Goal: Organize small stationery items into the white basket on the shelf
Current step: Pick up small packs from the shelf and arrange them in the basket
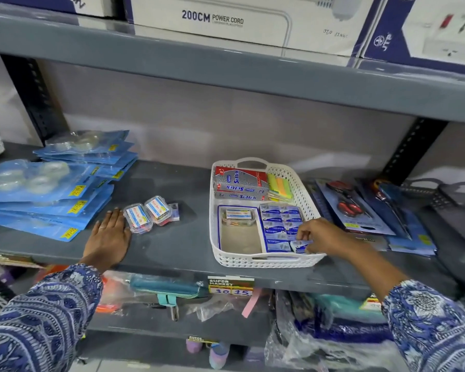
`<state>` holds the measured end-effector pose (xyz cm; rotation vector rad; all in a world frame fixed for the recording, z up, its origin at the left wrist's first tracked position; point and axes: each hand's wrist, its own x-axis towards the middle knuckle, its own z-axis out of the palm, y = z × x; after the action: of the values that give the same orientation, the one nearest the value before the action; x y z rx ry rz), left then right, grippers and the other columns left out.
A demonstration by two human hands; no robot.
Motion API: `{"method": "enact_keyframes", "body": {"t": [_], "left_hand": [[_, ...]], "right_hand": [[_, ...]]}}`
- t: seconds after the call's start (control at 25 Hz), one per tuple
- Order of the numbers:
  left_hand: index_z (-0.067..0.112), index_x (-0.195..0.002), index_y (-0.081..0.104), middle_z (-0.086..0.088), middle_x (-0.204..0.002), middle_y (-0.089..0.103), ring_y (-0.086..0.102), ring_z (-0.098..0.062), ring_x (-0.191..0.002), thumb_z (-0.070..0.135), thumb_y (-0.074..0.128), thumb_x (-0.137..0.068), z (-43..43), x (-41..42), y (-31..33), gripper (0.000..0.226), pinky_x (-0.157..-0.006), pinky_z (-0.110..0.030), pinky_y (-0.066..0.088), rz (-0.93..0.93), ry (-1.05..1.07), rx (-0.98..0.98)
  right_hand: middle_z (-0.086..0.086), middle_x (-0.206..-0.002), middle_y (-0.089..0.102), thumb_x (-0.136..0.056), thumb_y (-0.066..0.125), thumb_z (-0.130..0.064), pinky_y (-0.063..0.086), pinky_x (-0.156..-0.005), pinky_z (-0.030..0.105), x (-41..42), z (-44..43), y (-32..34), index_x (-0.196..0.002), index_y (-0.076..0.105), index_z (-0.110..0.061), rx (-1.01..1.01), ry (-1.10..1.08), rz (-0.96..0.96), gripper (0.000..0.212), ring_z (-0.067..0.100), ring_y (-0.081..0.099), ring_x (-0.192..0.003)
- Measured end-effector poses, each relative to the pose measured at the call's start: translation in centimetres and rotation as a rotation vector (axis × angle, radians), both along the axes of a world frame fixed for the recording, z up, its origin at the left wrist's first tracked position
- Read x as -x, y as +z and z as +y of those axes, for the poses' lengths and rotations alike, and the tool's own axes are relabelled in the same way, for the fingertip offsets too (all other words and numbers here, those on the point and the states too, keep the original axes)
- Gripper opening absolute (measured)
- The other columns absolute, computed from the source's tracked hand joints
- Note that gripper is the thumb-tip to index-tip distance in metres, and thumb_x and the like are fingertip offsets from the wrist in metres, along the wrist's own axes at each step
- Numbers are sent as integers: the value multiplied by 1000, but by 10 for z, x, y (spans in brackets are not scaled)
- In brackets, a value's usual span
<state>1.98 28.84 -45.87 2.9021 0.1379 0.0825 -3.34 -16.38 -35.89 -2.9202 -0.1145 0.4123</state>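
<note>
My right hand (323, 237) pinches a small blue packet (301, 244), half hidden by fingers, in the white basket's (266, 260) near-right corner. My left hand (108, 237) lies flat and spread on the shelf (177, 237).

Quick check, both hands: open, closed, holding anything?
Left hand: open, flat on the shelf, holding nothing.
Right hand: fingers pinched on a small blue packet at the white basket.

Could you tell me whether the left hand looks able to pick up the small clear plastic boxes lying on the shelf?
Probably yes: the left hand lies flat on the grey shelf right beside the small clear plastic boxes, with nothing between.
</note>
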Motion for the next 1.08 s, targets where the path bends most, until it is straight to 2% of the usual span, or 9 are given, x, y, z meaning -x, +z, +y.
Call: {"method": "enact_keyframes", "body": {"t": [0.12, 0.32, 0.48, 0.68, 0.8, 0.92, 1.08], "left_hand": [[4, -146, 14, -11, -158, 13, 10, -24, -147, 22, 26, -98, -1, 0, 2, 53, -121, -40, 9, -4, -2, 9], [5, -147, 13, -11, -158, 12, 9, -23, -147, 22, 25, -98, -2, 1, 2, 53, -121, -39, 9, -4, -3, 5], [6, -147, 13, -10, -158, 11, 9, -23, -147, 24, 24, -98, -2, 1, 4, 53, -121, -39, 9, -2, -1, 8], [7, -147, 12, -8, -159, 9, 7, -21, -147, 27, 23, -98, -3, 2, 5, 54, -121, -38, 8, 2, 7, 11], [9, -148, 10, -7, -159, 6, 4, -19, -148, 29, 22, -99, -2, 2, 5, 54, -121, -37, 6, 17, 5, 24], [9, -148, 11, -7, -159, 6, 4, -20, -148, 30, 21, -99, -2, 3, 5, 54, -122, -37, 5, 7, 1, 26], [8, -148, 11, -8, -159, 7, 5, -20, -148, 30, 22, -98, -1, 2, 4, 55, -122, -37, 5, -14, 1, 35]], "right_hand": [[2, -90, 56, -71, 75, -2, 52, -79, 34, 1, 3, -1, -82, 60, -18, -9, -13, -6, 25, 19, 58, -88], [3, -92, 56, -70, 77, -1, 53, -81, 40, -2, 2, -4, -79, 55, -19, 0, -18, 11, 30, 25, 60, -92], [3, -91, 57, -72, 73, 2, 53, -79, 36, -2, 7, -1, -70, 53, -24, 8, -33, 20, 33, 20, 57, -82], [8, -90, 67, -80, 67, -3, 52, -82, 36, -18, 80, 36, -83, 63, -18, -150, 62, -198, 16, 19, 61, -82], [14, -97, 71, -80, 64, 2, 50, -83, 34, -40, 147, 41, -95, 68, -3, -312, 153, -285, 17, 19, 60, -82], [17, -104, 70, -77, 67, 2, 47, -83, 29, -71, 204, 22, -102, 68, -2, -364, 197, -242, 25, 28, 64, -94], [23, -112, 64, -77, 65, 1, 51, -91, 39, -108, 253, -17, -104, 65, -4, -264, 195, -155, 27, 36, 62, -101]]}}
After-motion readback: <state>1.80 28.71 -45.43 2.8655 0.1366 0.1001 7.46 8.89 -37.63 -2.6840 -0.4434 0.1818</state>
